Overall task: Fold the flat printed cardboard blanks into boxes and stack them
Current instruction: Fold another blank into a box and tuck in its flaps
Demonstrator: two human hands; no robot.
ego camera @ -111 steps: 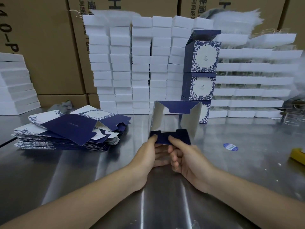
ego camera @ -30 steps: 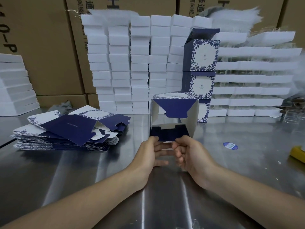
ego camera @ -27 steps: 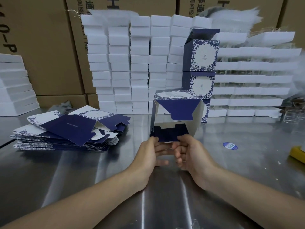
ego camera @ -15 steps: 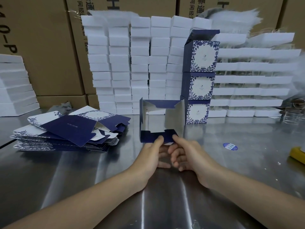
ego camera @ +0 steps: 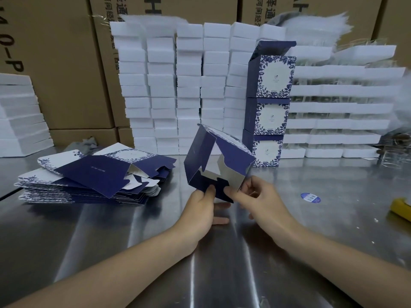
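A half-formed navy-blue printed cardboard box [ego camera: 216, 165] is held tilted above the shiny steel table [ego camera: 111, 241], its open mouth turned toward the camera; a silvery-grey unprinted inside is seen through the opening, while the outer panels are dark blue, and a white panel with blue leaf print shows along the upper right edge; the bottom flaps are seen partly interlocked, their notched tabs lying along the lower front edge. The left hand [ego camera: 200, 210] is closed on the lower left corner of the box, the thumb pressed on top of a blue flap and the fingers tucked beneath; the right hand [ego camera: 260, 201] is pinched on the lower right edge, the thumb and forefinger pressed onto the card, the other fingers curled loosely.

To the left, a low pile of flat blue-and-white printed cardboard blanks [ego camera: 93, 176] is laid on the table, the top blank skewed across the rest. Behind the held box, just to the right, a column of three finished blue floral boxes [ego camera: 270, 103] is stood one upon another, the topmost with its lid flap raised. Stacks of white foam blocks [ego camera: 178, 90] are ranged behind, and brown corrugated cartons [ego camera: 62, 63] are set against the back. A small round blue sticker [ego camera: 310, 197] is seen on the table at right, and a yellow object [ego camera: 401, 207] is cut off by the right edge.
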